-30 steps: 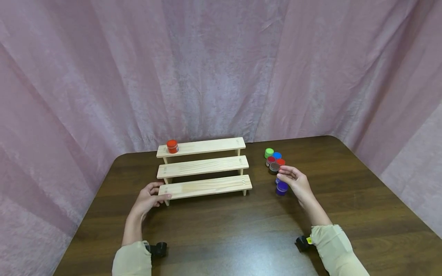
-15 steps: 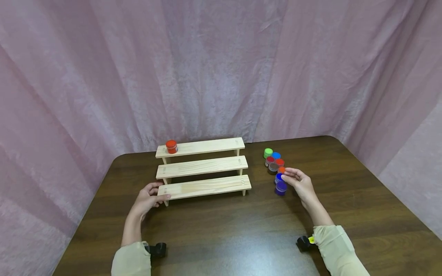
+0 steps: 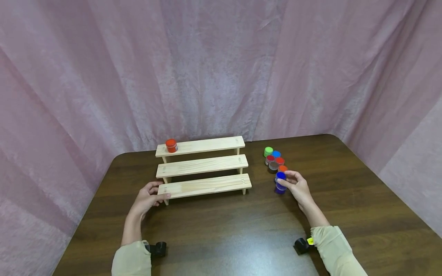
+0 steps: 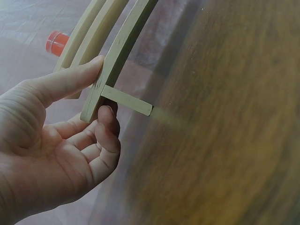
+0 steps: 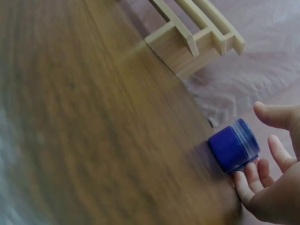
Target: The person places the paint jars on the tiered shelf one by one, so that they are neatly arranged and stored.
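Observation:
A three-tier wooden display stand (image 3: 202, 165) stands left of centre in the head view. My left hand (image 3: 146, 199) grips the left end of its lowest step, thumb on top and fingers curled underneath, as the left wrist view shows. At the right, my right hand (image 3: 298, 189) is at a blue paint jar (image 3: 281, 175), beside a purple-blue jar (image 5: 232, 147). The right wrist view has its thumb (image 5: 272, 115) apart from the fingers, with nothing visible between; the blue jar is mostly hidden there. A red-orange jar (image 3: 171, 145) sits on the top step's left end.
Behind the right hand stand several more small jars: green (image 3: 268, 151), light blue (image 3: 276, 154), dark red (image 3: 270, 160), red (image 3: 279, 161), brown (image 3: 273, 167) and orange (image 3: 282, 168). A pink curtain (image 3: 221, 69) hangs behind the brown wooden table (image 3: 221, 230).
The right hand has moved from over the orange and brown jars down to the blue jar, uncovering the orange one. The left hand keeps its grip on the stand.

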The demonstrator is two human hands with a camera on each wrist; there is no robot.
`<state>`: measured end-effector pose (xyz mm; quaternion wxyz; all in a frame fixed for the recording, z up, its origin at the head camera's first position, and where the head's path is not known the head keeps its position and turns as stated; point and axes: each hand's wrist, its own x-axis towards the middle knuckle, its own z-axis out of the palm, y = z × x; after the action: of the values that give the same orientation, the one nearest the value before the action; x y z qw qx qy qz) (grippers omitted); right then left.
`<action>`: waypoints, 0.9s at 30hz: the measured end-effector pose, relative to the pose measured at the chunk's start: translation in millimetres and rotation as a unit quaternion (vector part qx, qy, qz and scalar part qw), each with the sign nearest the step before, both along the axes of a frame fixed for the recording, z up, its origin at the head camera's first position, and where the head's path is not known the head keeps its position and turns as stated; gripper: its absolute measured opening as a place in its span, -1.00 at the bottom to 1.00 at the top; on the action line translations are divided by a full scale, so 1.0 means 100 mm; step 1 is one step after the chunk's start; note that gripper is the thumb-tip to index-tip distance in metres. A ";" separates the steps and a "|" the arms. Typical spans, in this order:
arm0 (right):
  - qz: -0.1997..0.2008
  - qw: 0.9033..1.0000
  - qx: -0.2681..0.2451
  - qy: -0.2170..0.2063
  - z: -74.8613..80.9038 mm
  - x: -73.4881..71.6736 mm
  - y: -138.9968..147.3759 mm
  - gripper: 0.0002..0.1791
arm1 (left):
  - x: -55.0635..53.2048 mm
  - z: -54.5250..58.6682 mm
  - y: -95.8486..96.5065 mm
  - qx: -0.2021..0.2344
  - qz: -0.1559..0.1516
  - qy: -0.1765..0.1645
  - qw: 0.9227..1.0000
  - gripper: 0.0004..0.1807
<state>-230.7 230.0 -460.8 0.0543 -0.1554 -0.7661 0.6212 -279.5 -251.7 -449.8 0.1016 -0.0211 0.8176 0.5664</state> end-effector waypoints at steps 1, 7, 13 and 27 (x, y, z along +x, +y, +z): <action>0.001 1.000 0.003 -0.002 -0.01 0.00 0.00 -0.42 | 0.00 0.00 0.00 0.000 0.000 0.000 1.000 -0.26; 0.002 1.000 0.022 -0.008 -0.05 0.01 -0.04 -0.31 | 0.00 0.02 0.02 -0.001 0.002 -0.003 1.000 -0.26; 0.008 1.000 0.020 0.000 -0.08 0.02 -0.09 -0.16 | 0.01 0.02 0.01 -0.004 0.003 -0.002 1.000 -0.27; 0.003 0.998 0.057 0.016 -0.15 0.04 -0.11 -0.20 | 0.00 0.02 0.00 -0.001 0.000 -0.003 1.000 -0.26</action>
<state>-226.8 219.1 -475.5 0.0732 -0.1395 -0.7999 0.5791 -279.6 -251.5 -447.8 0.1039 -0.0224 0.8181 0.5652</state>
